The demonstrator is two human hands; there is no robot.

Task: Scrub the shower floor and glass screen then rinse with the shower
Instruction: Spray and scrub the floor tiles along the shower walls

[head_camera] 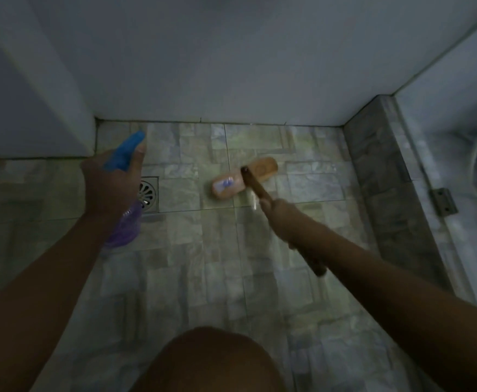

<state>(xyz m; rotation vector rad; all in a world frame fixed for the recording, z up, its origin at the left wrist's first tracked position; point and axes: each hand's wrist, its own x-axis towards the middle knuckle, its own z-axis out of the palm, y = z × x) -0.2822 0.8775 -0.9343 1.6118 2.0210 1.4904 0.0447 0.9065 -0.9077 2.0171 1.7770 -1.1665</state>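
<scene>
Below, gripping spray bottle (124,230) in left hand (113,188), scrub brush (262,166) handle in right hand (285,219), head on shower floor (203,264) beyond.

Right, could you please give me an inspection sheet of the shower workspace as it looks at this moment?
Surface: tiled shower floor, mottled green-grey; drain by the left hand.
Job's things: long-handled wooden brush, head down on the floor; spray bottle, blue head, purple body; glass screen at right, with a hinge.
Clutter: pink block with a blue mark beside the brush head, possibly soap.
Hands: left hand grips the spray bottle; right hand grips the brush handle.
Cables: pale hose-like curve behind the glass, blurred.
Surroundings: white walls; stone kerb; the person's knee.
</scene>
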